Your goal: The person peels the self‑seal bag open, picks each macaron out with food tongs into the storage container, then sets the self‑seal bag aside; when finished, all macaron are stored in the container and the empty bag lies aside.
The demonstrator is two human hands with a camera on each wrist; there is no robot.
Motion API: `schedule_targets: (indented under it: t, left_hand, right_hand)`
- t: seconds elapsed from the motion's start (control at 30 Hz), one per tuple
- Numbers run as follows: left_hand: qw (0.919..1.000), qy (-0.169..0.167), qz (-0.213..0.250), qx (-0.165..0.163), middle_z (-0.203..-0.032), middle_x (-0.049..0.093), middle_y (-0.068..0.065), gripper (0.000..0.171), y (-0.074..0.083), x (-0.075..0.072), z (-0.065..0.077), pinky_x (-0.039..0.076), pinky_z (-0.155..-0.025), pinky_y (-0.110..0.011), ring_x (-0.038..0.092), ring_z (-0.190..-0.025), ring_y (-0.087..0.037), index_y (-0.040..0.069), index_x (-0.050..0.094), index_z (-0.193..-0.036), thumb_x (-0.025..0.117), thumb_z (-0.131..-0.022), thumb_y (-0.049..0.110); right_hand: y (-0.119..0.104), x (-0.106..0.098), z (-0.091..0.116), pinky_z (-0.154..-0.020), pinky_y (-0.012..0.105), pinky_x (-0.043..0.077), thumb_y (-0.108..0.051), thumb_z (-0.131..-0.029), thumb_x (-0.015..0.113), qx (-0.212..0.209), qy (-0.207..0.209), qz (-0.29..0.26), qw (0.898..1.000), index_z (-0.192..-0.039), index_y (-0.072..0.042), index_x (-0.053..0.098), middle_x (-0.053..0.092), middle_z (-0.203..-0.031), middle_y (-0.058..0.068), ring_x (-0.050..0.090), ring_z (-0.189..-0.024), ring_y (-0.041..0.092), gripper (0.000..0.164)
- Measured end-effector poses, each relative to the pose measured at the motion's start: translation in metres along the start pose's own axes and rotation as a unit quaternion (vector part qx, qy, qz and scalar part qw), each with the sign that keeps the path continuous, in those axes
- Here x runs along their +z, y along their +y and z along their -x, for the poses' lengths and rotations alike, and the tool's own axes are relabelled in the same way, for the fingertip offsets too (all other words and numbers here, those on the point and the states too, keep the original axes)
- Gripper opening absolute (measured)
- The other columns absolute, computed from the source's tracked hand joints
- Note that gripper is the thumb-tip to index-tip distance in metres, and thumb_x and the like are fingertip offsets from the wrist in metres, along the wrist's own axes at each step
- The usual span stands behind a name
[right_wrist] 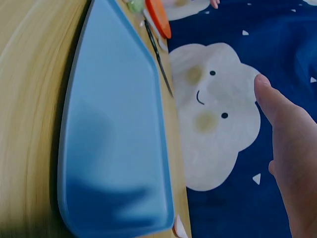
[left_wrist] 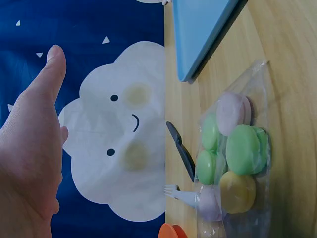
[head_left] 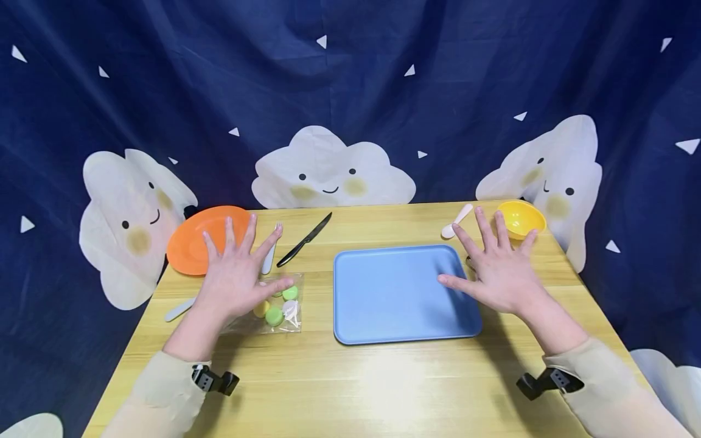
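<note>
Left hand [head_left: 234, 277] hovers near the bag of macarons [head_left: 282, 305], right hand [head_left: 501, 274] near the blue tray [head_left: 397, 298]; both empty, fingers spread wide.

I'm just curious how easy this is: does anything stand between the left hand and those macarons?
Yes: the clear plastic bag encloses the macarons, so it lies between them and the left hand. Nothing else visible stands in the way.

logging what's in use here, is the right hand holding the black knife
No, the right hand is spread wide, holding nothing, while the black knife lies on the table left of the blue tray.
</note>
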State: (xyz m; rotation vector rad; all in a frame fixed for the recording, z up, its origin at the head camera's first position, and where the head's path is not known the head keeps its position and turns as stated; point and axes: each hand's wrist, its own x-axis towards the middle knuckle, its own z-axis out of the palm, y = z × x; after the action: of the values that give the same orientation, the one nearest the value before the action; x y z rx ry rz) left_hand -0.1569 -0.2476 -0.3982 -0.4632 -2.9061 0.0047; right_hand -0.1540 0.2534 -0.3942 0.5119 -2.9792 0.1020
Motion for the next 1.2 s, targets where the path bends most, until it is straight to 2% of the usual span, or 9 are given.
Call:
schedule_targets:
  t: [0.17,0.3,0.47,0.53,0.63,0.73,0.9,1.03,1.2]
  left_hand:
    - [1.0000,-0.004,-0.001,0.004,-0.176,0.007,-0.017,0.105,-0.001,0.003,0.005,-0.028,-0.109,-0.070,-0.003,-0.156,-0.054,0.041,0.013,-0.169,0.046,-0.085,0.094]
    - [0.9998,-0.014,0.010,0.008,-0.176,0.011,-0.014,0.105,-0.001,0.005,0.010,-0.026,-0.109,-0.072,0.009,-0.157,-0.050,0.042,0.009,-0.169,0.047,-0.086,0.093]
    - [0.9986,-0.025,0.045,0.013,-0.173,0.024,-0.014,0.103,-0.001,0.006,0.015,-0.002,-0.113,-0.083,0.025,-0.155,-0.045,0.041,0.008,-0.170,0.051,-0.089,0.088]
    - [0.9975,-0.027,0.063,0.015,-0.172,0.028,-0.013,0.101,-0.003,0.006,0.016,0.007,-0.113,-0.084,0.029,-0.154,-0.044,0.040,0.011,-0.170,0.056,-0.091,0.083]
    - [0.9946,-0.031,0.097,0.018,-0.170,0.032,-0.012,0.098,-0.007,0.007,0.018,0.014,-0.115,-0.081,0.033,-0.152,-0.043,0.037,0.018,-0.170,0.064,-0.092,0.076]
    - [0.9899,-0.031,0.136,0.022,-0.168,0.036,-0.011,0.095,-0.014,0.010,0.020,0.017,-0.120,-0.073,0.034,-0.151,-0.041,0.031,0.028,-0.169,0.069,-0.093,0.069]
    - [0.9784,-0.025,0.204,0.023,-0.166,0.041,-0.006,0.089,-0.025,0.018,0.029,0.026,-0.122,-0.063,0.035,-0.152,-0.036,0.022,0.038,-0.165,0.076,-0.094,0.059]
    - [0.9726,-0.026,0.230,0.021,-0.164,0.044,-0.007,0.086,-0.031,0.025,0.036,0.034,-0.118,-0.063,0.039,-0.150,-0.037,0.019,0.041,-0.163,0.076,-0.094,0.057]
    - [0.9674,-0.039,0.250,0.003,-0.162,0.046,-0.010,0.080,-0.037,0.037,0.045,0.036,-0.116,-0.064,0.041,-0.148,-0.039,0.015,0.047,-0.159,0.080,-0.095,0.049]
  right_hand:
    - [-0.013,0.003,-0.002,-0.098,0.093,-0.012,-0.085,-0.088,0.057,-0.018,0.013,-0.017,1.000,-0.168,-0.020,0.030,-0.016,-0.175,0.013,-0.009,-0.156,0.051,0.107]
    - [-0.024,0.007,-0.004,-0.101,0.093,-0.003,-0.085,-0.087,0.059,-0.022,0.026,-0.033,0.999,-0.166,-0.019,0.036,-0.008,-0.176,0.016,-0.001,-0.157,0.051,0.105]
    - [-0.040,0.012,-0.006,-0.104,0.091,0.017,-0.086,-0.086,0.059,-0.025,0.038,-0.049,0.998,-0.161,-0.017,0.046,0.007,-0.175,0.019,0.017,-0.156,0.049,0.102]
    - [-0.046,0.013,-0.007,-0.106,0.086,0.024,-0.084,-0.086,0.060,-0.028,0.047,-0.065,0.996,-0.157,-0.015,0.051,0.013,-0.174,0.019,0.023,-0.154,0.048,0.100]
    - [-0.056,0.014,-0.011,-0.110,0.078,0.029,-0.081,-0.086,0.065,-0.031,0.064,-0.105,0.992,-0.150,-0.012,0.058,0.021,-0.172,0.020,0.030,-0.150,0.048,0.094]
    - [-0.065,0.018,-0.016,-0.106,0.073,0.037,-0.075,-0.086,0.071,-0.033,0.086,-0.150,0.984,-0.143,-0.011,0.064,0.029,-0.169,0.018,0.041,-0.144,0.049,0.086]
    - [-0.081,0.026,-0.021,-0.099,0.067,0.045,-0.060,-0.087,0.079,-0.039,0.116,-0.234,0.965,-0.133,-0.010,0.071,0.041,-0.163,0.012,0.050,-0.137,0.040,0.068]
    - [-0.093,0.036,-0.024,-0.101,0.059,0.048,-0.052,-0.090,0.081,-0.040,0.114,-0.299,0.946,-0.132,-0.011,0.071,0.044,-0.160,0.008,0.053,-0.134,0.034,0.059]
    - [-0.108,0.049,-0.027,-0.102,0.055,0.050,-0.047,-0.091,0.082,-0.046,0.096,-0.352,0.930,-0.134,-0.012,0.070,0.045,-0.159,0.006,0.055,-0.134,0.034,0.057]
